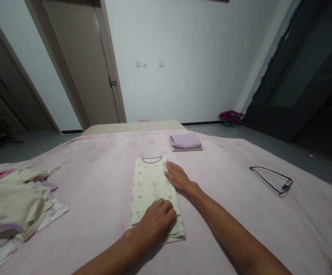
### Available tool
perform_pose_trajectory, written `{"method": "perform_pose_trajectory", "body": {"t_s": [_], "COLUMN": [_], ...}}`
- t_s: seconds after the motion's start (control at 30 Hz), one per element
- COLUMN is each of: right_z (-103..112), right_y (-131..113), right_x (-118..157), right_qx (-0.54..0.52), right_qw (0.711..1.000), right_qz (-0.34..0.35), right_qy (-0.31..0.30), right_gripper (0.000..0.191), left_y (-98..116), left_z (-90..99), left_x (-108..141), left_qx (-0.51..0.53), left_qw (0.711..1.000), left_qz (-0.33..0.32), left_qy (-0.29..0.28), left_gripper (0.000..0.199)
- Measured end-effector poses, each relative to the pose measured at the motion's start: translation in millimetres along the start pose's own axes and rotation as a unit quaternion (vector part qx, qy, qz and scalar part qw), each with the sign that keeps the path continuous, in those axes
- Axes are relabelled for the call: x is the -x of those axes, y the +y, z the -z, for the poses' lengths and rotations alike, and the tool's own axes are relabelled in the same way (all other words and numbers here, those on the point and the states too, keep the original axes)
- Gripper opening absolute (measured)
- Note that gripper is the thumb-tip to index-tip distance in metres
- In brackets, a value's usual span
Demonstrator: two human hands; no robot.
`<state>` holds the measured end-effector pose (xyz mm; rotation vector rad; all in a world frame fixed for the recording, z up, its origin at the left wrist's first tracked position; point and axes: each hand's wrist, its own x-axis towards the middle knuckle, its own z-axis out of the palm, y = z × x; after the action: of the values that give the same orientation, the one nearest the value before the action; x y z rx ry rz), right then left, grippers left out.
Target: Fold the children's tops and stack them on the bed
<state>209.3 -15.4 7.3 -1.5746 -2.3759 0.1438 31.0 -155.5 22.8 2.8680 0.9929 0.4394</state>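
Pink floral sheet [97, 198]: clothes heap [14, 198] left, apparently unfolded; cream patterned shirt [145, 183] central, judged part-folded; lilac-topped stack [186, 140] beyond, seemingly done. Right hand [178, 175]: fingers released, flat at shirt's edge. Left hand [158, 217]: fingers curled on lower shirt; grip cannot be told.

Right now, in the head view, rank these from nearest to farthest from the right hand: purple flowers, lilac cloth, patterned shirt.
1. Patterned shirt: touched by the right hand along its right edge.
2. Lilac cloth: folded, beyond the shirt, slightly right.
3. Purple flowers: farther back and right, on the floor.
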Motion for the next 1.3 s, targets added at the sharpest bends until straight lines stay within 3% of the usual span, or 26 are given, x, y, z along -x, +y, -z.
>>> {"method": "perform_pose_trajectory", "body": {"t_s": [0.27,0.4,0.53,0.7,0.8,0.93,1.03,1.13,1.2,1.3], "right_z": [6,3,0,-2,-1,5,9,8,7,8], "right_y": [-12,-7,-1,-2,-1,-1,-7,-19,-28,-42], "right_x": [15,3,-21,-43,-51,-56,-47,-26,-8,19], "right_qx": [-0.022,-0.032,-0.007,-0.007,-0.013,-0.012,-0.008,0.004,0.006,0.000], "right_qw": [0.994,0.998,1.000,0.997,0.993,0.991,0.994,0.997,0.995,0.990], "right_qz": [0.080,0.044,0.010,0.001,-0.007,-0.019,-0.016,0.036,0.076,0.118], "right_qy": [-0.078,-0.037,0.000,-0.081,-0.116,-0.129,-0.108,-0.075,-0.069,-0.078], "right_gripper": [0.065,0.057,0.059,0.070,0.071,0.071,0.070,0.067,0.066,0.067], "left_y": [3,-2,-9,-12,-9,-10,-23,-48,-66,-81], "left_z": [4.5,19.9,24.1,4.4,-3.6,2.5,13.0,19.9,21.3,19.4], "left_x": [2,-7,-27,-33,-26,-16,-4,16,31,55], "left_qx": [0.036,0.094,0.065,0.012,0.021,0.057,0.130,0.173,0.140,0.071], "left_qw": [0.999,0.991,0.987,0.991,0.991,0.993,0.989,0.978,0.976,0.988], "left_qz": [0.027,0.090,0.144,0.133,0.121,0.082,0.046,0.105,0.131,0.105], "left_qy": [-0.012,-0.017,0.014,-0.019,-0.056,-0.066,-0.045,0.047,0.101,0.092], "left_gripper": [0.004,0.014,0.016,0.064,0.070,0.068,0.050,0.038,0.036,0.040]}}
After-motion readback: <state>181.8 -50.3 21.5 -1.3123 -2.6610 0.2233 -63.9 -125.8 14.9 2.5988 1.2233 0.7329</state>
